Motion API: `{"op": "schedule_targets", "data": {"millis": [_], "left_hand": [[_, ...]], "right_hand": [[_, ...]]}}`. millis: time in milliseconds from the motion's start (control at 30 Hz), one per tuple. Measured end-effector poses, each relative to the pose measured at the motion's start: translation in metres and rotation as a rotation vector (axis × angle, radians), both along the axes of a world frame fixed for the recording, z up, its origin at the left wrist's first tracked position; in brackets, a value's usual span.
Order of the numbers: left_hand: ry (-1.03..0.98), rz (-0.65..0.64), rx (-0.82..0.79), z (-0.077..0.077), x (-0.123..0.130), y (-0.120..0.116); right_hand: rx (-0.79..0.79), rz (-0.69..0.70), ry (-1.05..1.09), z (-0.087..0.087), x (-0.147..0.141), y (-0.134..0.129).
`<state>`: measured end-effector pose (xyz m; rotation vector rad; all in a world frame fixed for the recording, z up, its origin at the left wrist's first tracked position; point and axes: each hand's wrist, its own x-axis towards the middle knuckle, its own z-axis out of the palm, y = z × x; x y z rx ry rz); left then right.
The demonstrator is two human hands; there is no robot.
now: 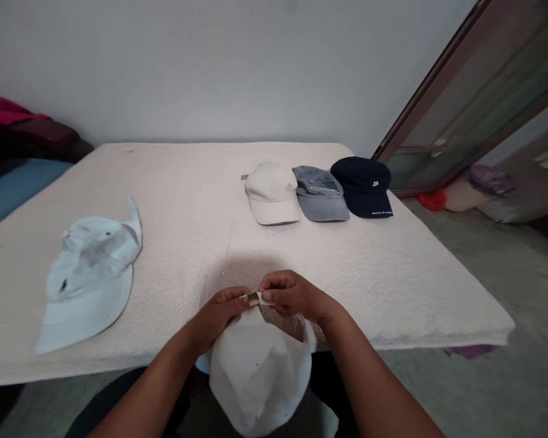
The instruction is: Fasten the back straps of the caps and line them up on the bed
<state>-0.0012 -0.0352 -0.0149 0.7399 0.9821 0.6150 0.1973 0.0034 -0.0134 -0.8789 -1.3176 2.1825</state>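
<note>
Cap (260,377) is held at the near edge of the table (187,194); left hand (214,317) pinches it at the metal buckle (252,299), right hand (299,295) grips its strap (262,299).

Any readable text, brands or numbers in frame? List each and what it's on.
Nothing reads with certainty.
Navy cap, front: white letter-like logo, too small to read.
Navy cap, brim edge: white lettering, too small.
Cream cap, front: small grey mark, blurred.
Grey cap, front: pale strip, no legible letters.
Light blue cap: dark emblem, no readable text.
Held white cap: no text visible.
</note>
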Motion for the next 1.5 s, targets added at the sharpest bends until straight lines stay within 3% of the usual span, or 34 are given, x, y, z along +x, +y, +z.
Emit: {"op": "schedule_targets", "data": {"millis": [233,433,1167,1500], "left_hand": [[0.007,-0.014,-0.01,0.0003,0.0012,-0.0005],[0.046,-0.032,0.006,0.0009,0.0031,-0.0001],[0.041,-0.024,0.009,0.0008,0.004,-0.0005],[0.029,-0.033,0.001,-0.0005,0.0026,-0.0019]], "right_hand": [[0.0,0.08,-0.004,0.0038,0.0012,0.0004],[0.074,0.041,-0.142,0.0015,-0.0022,0.0007],[-0.056,0.053,0.007,-0.0008,-0.0007,0.0001],[0.014,0.054,0.105,-0.0001,-0.0065,-0.001]]}}
